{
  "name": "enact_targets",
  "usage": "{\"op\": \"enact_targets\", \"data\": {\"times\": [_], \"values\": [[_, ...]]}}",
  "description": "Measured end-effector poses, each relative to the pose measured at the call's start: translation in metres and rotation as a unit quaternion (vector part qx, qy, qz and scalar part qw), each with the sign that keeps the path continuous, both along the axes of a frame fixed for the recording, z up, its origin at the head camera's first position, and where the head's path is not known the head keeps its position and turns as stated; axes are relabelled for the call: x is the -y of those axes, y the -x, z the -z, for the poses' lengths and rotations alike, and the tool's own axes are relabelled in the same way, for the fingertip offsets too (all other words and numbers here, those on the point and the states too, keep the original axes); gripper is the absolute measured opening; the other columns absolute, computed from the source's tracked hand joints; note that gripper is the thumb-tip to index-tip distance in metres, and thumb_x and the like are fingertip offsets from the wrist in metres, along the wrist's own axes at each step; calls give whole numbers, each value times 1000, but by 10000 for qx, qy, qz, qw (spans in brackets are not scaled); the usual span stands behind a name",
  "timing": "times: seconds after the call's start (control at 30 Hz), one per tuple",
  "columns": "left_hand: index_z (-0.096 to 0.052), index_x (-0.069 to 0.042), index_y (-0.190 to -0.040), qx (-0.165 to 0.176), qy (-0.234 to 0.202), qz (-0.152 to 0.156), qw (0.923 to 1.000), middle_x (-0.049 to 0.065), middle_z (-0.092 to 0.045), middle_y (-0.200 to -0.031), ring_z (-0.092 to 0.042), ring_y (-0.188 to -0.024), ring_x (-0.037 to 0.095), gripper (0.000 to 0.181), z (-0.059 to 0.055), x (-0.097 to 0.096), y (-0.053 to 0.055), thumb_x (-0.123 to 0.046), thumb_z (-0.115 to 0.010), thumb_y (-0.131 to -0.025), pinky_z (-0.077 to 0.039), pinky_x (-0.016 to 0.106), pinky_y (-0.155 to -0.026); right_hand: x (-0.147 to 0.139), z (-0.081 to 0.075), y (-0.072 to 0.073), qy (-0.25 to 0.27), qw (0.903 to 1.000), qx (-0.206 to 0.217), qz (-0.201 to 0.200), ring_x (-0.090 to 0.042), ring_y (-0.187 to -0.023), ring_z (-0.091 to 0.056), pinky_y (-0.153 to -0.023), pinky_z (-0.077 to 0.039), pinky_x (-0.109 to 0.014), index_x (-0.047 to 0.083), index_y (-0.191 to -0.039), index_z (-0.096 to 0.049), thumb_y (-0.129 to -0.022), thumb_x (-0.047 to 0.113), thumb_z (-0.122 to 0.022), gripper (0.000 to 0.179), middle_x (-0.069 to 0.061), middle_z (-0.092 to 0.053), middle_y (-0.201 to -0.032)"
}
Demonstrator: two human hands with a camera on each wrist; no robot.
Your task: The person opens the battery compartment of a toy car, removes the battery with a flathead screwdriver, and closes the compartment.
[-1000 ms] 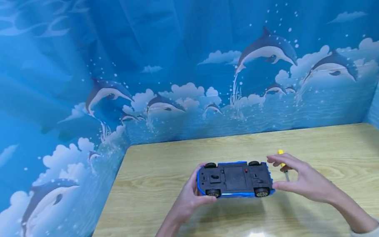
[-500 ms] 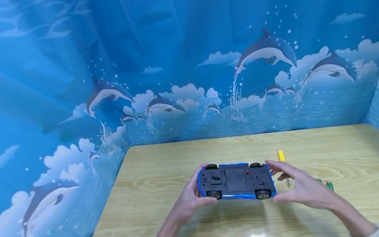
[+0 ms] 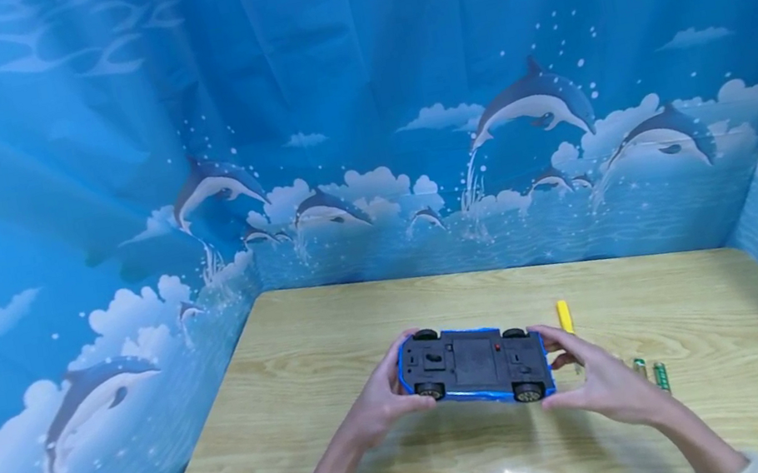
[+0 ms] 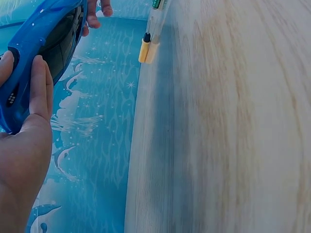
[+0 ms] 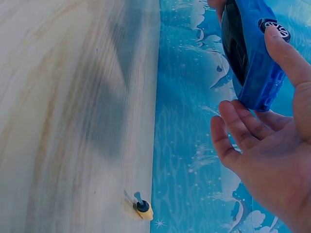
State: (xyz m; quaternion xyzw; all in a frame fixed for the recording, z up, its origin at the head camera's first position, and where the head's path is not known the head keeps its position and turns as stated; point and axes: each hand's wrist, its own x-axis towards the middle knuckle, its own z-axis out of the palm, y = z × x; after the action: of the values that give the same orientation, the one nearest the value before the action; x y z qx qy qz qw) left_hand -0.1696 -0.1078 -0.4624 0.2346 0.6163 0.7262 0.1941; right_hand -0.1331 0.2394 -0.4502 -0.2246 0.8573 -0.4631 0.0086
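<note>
A blue toy car (image 3: 475, 365) is held above the table, its black underside with a small red switch turned towards me in the head view. My left hand (image 3: 378, 406) grips the car's left end, thumb by the lower wheel and fingers behind. At the other end, my right hand (image 3: 598, 382) holds the car between thumb and fingers. In the right wrist view its thumb (image 5: 278, 39) lies on a wheel, while fingertips touch the car's end. The left wrist view shows the car's blue body (image 4: 31, 39) and dark windows between left thumb and fingers.
Beyond the right hand lies a screwdriver with a yellow handle (image 3: 564, 317), its shaft partly hidden by the fingers. Green batteries (image 3: 662, 377) lie on the wooden table (image 3: 303, 326) by the right wrist. A blue dolphin-print curtain (image 3: 363, 146) surrounds the table's back and sides.
The right hand has moved slightly left and down, its fingers closing in on the car's right end. The car has shifted a little down and right. Batteries have come into sight beside the right wrist.
</note>
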Motion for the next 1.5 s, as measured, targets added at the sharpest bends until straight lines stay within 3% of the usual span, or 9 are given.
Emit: {"op": "enact_targets", "data": {"times": [0.77,1.13,1.5], "values": [[-24,-22,-164,127,319,149,9993,22,-43,-152,-58,-124,36,103,2,3,3,13,-73,-81,-58,47,-99,4,8,-2,82,9995,-288,62,-17,-99,-65,-92,-59,-45,5,-154,-42,-76,21,-92,94,-7,-66,-122],[-21,-18,-165,167,348,318,9988,24,-43,-152,-58,-124,35,102,3,6,3,9,-74,-82,-58,46,-99,5,11,-6,90,9998,-124,94,-18,-100,-66,-92,-59,-51,5,-154,-40,-77,19,-91,93,-6,-68,-120],[-21,-21,-165,112,411,343,9985,22,-43,-151,-58,-124,34,102,1,6,2,9,-75,-84,-57,47,-100,6,17,-7,378,9993,-52,-24,-12,-96,-69,-92,-59,-35,7,-157,-35,-80,14,-90,95,0,-73,-110]]}}
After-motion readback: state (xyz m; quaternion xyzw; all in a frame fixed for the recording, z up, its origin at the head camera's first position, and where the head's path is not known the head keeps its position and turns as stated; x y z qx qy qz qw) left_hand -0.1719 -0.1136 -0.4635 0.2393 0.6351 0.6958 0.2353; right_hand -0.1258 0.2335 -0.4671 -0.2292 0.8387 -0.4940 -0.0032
